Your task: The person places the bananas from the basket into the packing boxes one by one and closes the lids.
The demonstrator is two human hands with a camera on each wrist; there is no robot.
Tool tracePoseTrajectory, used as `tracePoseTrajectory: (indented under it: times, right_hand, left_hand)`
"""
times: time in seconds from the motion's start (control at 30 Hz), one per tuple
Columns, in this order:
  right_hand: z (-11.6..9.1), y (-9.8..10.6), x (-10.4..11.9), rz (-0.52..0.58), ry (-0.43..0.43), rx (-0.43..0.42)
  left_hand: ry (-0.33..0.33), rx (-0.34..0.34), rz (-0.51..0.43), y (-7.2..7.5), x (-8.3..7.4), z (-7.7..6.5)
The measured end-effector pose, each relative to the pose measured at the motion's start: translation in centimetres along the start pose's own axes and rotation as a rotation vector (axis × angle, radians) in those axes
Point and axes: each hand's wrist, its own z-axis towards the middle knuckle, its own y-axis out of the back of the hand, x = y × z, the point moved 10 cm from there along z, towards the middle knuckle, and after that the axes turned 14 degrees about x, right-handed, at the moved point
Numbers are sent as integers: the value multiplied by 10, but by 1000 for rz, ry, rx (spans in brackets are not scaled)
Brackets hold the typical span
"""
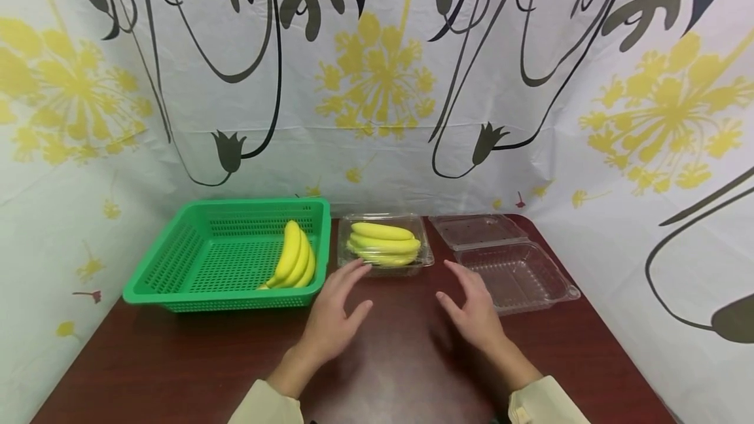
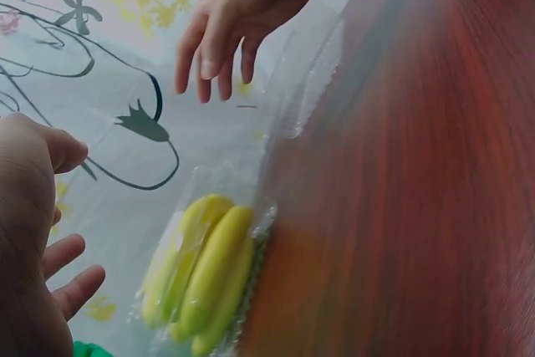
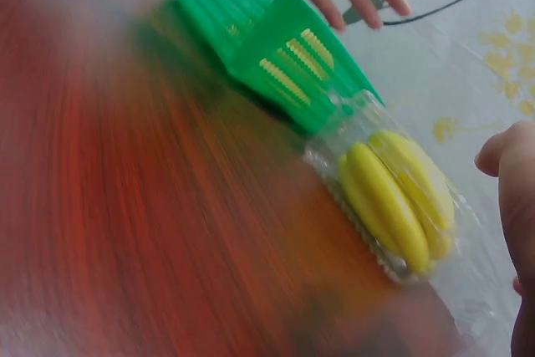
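My left hand (image 1: pixel 334 317) hovers over the table with relaxed fingers and nothing in its grasp. It is nearest to a closed clear plastic box (image 1: pixel 347 262) holding yellow bananas (image 1: pixel 384 245), and to the green basket (image 1: pixel 230 301) on the left. Inside that basket, a bunch of bananas (image 1: pixel 292 259) leans on the right wall. Facing it across a gap, my right hand (image 1: pixel 476 311) is also empty, its fingers loosely spread, just left of an open clear box (image 1: pixel 512 275). In both wrist views the boxed bananas (image 2: pixel 207 267) show through the plastic.
The open box's hinged lid (image 1: pixel 478 232) lies folded back towards the wall. A dark red-brown table (image 1: pixel 194 362) carries everything. White patterned cloth (image 1: pixel 377 169) hangs close behind and at both sides of the table.
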Motion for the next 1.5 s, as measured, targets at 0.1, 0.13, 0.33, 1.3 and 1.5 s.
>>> tracePoseTrajectory:
  times: [0.1,0.13,0.33,1.3,1.5]
  right_hand:
    - [-1,8,-3,-63,46,-29]
    - [0,11,-4,-76,57,-38]
    - [2,26,-19,-160,83,-62]
    - [2,60,-99,-392,-126,57]
    - [-1,67,-114,-411,-198,67]
  left_hand:
    - [-28,-20,43,11,-1,0]
    - [-30,-28,50,15,0,0]
    - [19,-50,57,38,13,-2]
    - [198,133,154,90,86,5]
    - [297,220,133,86,103,8]
